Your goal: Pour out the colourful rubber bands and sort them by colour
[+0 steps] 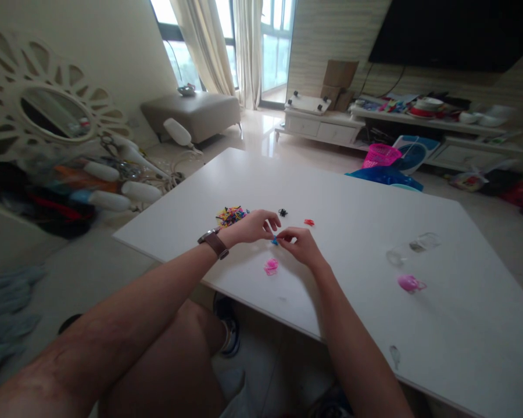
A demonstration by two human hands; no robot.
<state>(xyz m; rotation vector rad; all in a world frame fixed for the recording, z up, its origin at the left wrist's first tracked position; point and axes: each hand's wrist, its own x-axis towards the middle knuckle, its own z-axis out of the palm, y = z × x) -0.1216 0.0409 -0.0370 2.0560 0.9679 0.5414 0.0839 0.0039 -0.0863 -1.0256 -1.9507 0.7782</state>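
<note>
Over the white table (pixel 353 232), my two hands meet above a small pile of blue bands (pixel 274 241), which look like little rubber bands. My left hand (pixel 259 225), with a watch on its wrist, has its fingers bent and apart from the thumb, whose tip is by the blue pile. My right hand (pixel 298 242) pinches at the same pile, thumb and forefinger together on a blue band. Nearer me lies a pink heap of bands (pixel 271 267). Beyond my hands are a black heap (pixel 283 213) and an orange-red one (pixel 309 222). A mixed multicoloured pile (pixel 232 216) sits left, partly behind my left hand.
At the table's right lie a clear jar (pixel 425 241), a pink cup-like item (pixel 410 283) and a small clear packet or piece (pixel 394 356). A white lamp-like fixture (pixel 135 190) stands at the left. A pink basket (pixel 381 155) is behind the table.
</note>
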